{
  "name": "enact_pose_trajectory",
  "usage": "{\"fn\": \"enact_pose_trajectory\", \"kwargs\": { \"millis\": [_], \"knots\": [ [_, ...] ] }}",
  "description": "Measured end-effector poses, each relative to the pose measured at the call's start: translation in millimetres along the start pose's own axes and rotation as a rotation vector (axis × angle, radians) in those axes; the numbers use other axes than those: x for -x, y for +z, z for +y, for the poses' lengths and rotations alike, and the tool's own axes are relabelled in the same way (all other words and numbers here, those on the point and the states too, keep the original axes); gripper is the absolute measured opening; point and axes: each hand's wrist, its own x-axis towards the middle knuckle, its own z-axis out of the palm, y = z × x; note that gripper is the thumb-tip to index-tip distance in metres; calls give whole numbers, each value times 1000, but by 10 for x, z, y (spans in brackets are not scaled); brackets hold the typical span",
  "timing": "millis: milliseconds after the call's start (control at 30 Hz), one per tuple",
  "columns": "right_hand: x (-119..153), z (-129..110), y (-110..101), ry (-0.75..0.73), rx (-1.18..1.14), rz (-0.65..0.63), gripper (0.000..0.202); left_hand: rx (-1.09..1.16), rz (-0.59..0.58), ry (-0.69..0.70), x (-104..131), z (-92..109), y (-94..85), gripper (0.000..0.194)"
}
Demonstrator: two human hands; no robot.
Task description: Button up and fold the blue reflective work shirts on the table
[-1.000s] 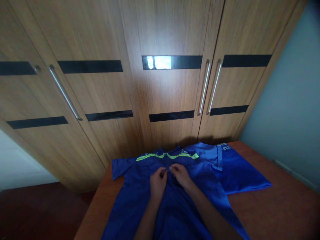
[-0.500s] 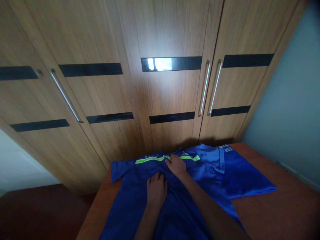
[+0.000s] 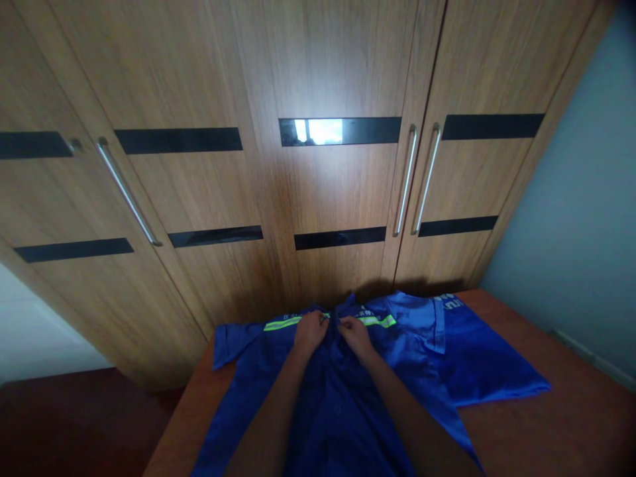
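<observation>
The blue shirt (image 3: 308, 411) lay spread on the reddish-brown tabletop (image 3: 501, 430), its collar at the far edge and its body running toward the near side; one short sleeve reached left, the other right. The left hand (image 3: 311, 330) was at the left side of the front opening, over the yellow-green stripe (image 3: 281, 324), thumb and fingers drawn together on the shirt's edge; the right hand (image 3: 355, 333) was just across the opening, near the stripe's right part, its fingertips likewise pinched on the cloth. The two hands were close but apart; a button (image 3: 337, 409) showed nearer on the front. Partly under the right sleeve lay a brighter blue cloth (image 3: 487, 364) with white lettering; a wooden wardrobe (image 3: 338, 185) stood beyond, with black strips and metal handles; a pale wall (image 3: 571, 232) rose at right.
</observation>
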Motion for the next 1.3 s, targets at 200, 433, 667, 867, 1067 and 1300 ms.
{"fn": "enact_pose_trajectory", "kwargs": {
  "millis": [200,433,667,867,1067,1300],
  "knots": [
    [29,82,-12,1,-239,68,15,33,5,-92,-100,-16,205,26],
    [65,76,-66,6,-447,72,26,97,-14,-171,-162,-24,262,24],
    [97,54,-138,26,-544,45,28,234,24,-109,-138,-71,306,24],
    [139,15,-156,23,-570,24,32,456,132,13,-22,-162,280,20],
    [163,8,-141,-7,-587,-7,37,640,240,67,157,-106,365,9],
    [153,40,-91,-38,-551,23,41,716,316,81,257,-24,448,14]
  ]
}}
